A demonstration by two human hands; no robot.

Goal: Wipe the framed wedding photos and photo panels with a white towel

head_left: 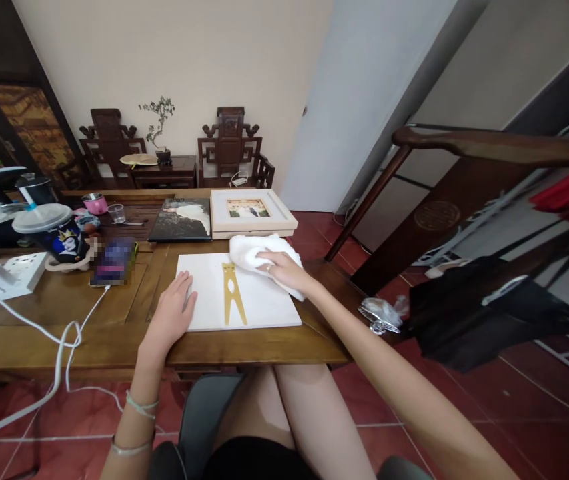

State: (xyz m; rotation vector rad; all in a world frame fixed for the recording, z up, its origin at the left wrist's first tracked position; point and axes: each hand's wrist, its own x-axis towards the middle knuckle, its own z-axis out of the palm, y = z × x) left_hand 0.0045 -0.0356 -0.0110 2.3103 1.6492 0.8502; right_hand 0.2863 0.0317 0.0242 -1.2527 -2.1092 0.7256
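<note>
A white flat board [269, 303] lies on the wooden table before me, with a gold compass-like, two-legged shape [229, 293] on its face. My left hand [173, 308] rests on the board's left edge, fingers stretched out and holding nothing. At the board's upper right corner, my right hand [281, 269] grips a bunched white cloth [249, 252]. The cloth lies against the board and hangs past its right edge. Parts of the right fingers sink into its folds.
Beyond the board are a dark picture panel [181, 220] and a framed photo [250, 208]. To the left stand a lidded cup [57, 230], a phone [114, 260], a power strip [19, 277] and trailing white cables [67, 340]. A wooden chair [429, 207] stands at right.
</note>
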